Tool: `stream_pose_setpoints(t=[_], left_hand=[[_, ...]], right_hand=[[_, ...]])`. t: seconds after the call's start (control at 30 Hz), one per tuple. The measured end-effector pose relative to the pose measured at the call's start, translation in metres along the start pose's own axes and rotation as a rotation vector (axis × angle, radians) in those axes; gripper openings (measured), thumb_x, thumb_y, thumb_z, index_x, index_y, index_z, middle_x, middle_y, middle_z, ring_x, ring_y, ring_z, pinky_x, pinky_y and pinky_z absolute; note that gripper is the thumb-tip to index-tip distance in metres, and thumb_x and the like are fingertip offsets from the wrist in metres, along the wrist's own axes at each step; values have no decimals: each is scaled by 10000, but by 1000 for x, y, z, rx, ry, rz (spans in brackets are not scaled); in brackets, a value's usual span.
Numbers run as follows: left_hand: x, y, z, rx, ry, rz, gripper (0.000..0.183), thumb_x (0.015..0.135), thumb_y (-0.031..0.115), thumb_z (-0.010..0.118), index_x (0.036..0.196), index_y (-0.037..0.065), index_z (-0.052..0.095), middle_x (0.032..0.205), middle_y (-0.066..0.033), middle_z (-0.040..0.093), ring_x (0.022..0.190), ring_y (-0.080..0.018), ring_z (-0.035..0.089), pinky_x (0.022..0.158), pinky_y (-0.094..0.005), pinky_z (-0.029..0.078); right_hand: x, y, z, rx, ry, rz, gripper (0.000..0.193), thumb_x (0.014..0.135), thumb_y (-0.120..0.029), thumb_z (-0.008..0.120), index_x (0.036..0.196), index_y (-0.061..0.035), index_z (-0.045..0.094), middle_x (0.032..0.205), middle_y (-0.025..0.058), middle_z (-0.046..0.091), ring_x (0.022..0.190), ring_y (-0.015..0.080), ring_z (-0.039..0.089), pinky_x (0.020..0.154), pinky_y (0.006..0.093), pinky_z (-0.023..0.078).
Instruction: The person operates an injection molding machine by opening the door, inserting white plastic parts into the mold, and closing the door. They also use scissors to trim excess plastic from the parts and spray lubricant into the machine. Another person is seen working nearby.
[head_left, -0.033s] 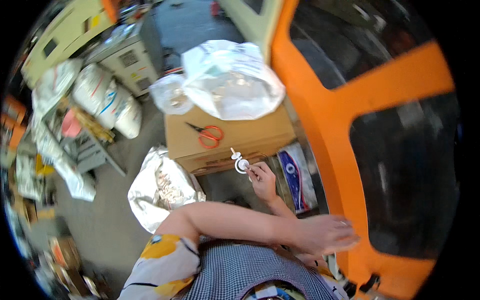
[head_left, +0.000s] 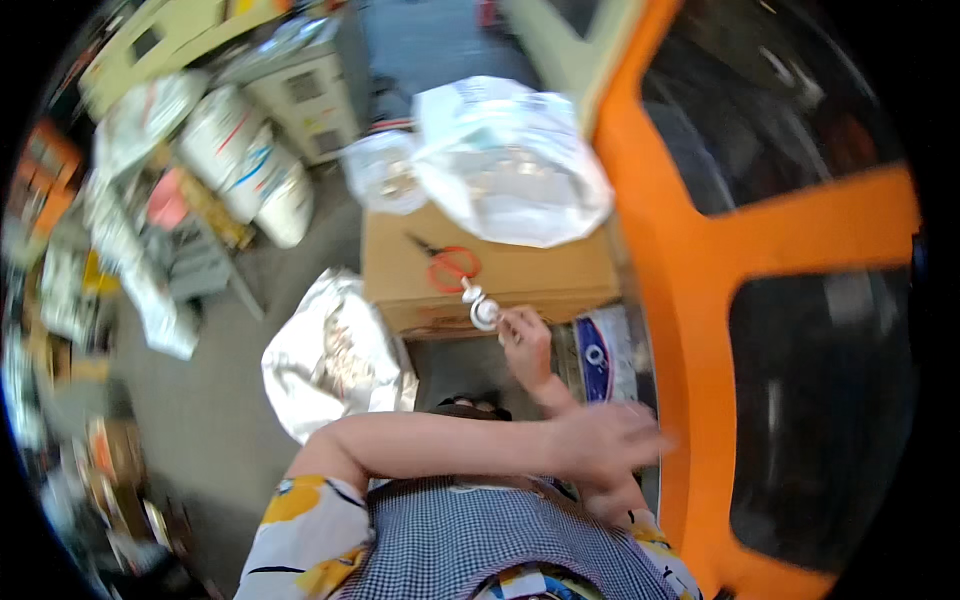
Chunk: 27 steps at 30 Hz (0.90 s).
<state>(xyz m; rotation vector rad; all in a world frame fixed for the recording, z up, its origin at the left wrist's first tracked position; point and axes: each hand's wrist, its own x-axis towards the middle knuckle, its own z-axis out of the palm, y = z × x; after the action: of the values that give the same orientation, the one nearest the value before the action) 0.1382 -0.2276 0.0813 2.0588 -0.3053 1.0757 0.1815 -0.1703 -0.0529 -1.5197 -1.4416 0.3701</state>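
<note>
My right hand [head_left: 527, 345] pinches a small white plastic moulded part [head_left: 484, 313], a ring with a short stem, held over the front edge of a cardboard box [head_left: 415, 285]. Across that forearm reaches my left arm, with my left hand [head_left: 600, 440] beside the orange machine panel [head_left: 690, 400]. Its fingers are blurred but look stretched out, with nothing visible in them. Scissors with red handles [head_left: 455, 270] lie on the box, just behind the part. Behind them on the box stands a large white bag [head_left: 510, 215] with pale pieces inside.
Left of it is a smaller clear bag [head_left: 385, 175] of pieces. An open white sack [head_left: 300, 370] of pale parts stands on the floor, left of the box. A blue-and-white sack [head_left: 605, 355] sits between box and machine. Full white sacks [head_left: 235, 150] stand farther left.
My left hand has drawn back leftward from the orange panel. My right hand still holds the white part, now nearer the scissors. The whole view has shifted, moving the box rightward.
</note>
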Motion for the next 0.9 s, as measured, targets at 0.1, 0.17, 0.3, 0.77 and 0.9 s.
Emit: stream_pose_setpoints(t=[0.1, 0.17, 0.3, 0.77, 0.9], left_hand=[[-86, -2, -83, 456, 106, -543, 300, 726, 75, 603, 1021, 40, 563, 857, -122, 574, 762, -312, 574, 624, -401, 472], [-148, 24, -117, 642, 229, -808, 265, 758, 52, 604, 1019, 35, 558, 880, -131, 577, 766, -309, 578, 625, -393, 478], [-255, 141, -101, 941, 887, -1503, 167, 802, 42, 594, 954, -14, 557, 888, -167, 584, 757, -289, 607, 654, -353, 493], [-356, 255, 42, 1033, 1057, -1944, 270, 784, 156, 622, 990, 5, 537, 935, -192, 532, 874, -366, 561, 793, -416, 469], [-418, 310, 16, 1127, 1077, -1857, 268, 758, 128, 634, 985, 14, 549, 915, -184, 530, 859, -355, 563, 777, -406, 477]], right_hand=[[60, 17, 51, -43, -138, -199, 63, 784, -61, 591, 829, -25, 615, 807, 142, 561, 757, 326, 550, 667, 405, 440], [88, 33, 70, -78, -130, -205, 77, 784, -65, 590, 843, -22, 612, 827, 146, 564, 781, 323, 548, 680, 404, 439], [115, 40, 125, -131, -330, -92, 393, 801, -113, 641, 1146, 37, 527, 1059, 196, 537, 894, 355, 555, 793, 416, 464], [-81, -122, 212, 286, -1036, -683, 134, 845, -52, 565, 967, -6, 590, 817, 166, 594, 735, 339, 591, 626, 391, 480], [-150, -185, 279, 365, -1221, -636, 97, 845, -72, 574, 920, -32, 619, 776, 160, 633, 648, 313, 621, 575, 366, 488]])
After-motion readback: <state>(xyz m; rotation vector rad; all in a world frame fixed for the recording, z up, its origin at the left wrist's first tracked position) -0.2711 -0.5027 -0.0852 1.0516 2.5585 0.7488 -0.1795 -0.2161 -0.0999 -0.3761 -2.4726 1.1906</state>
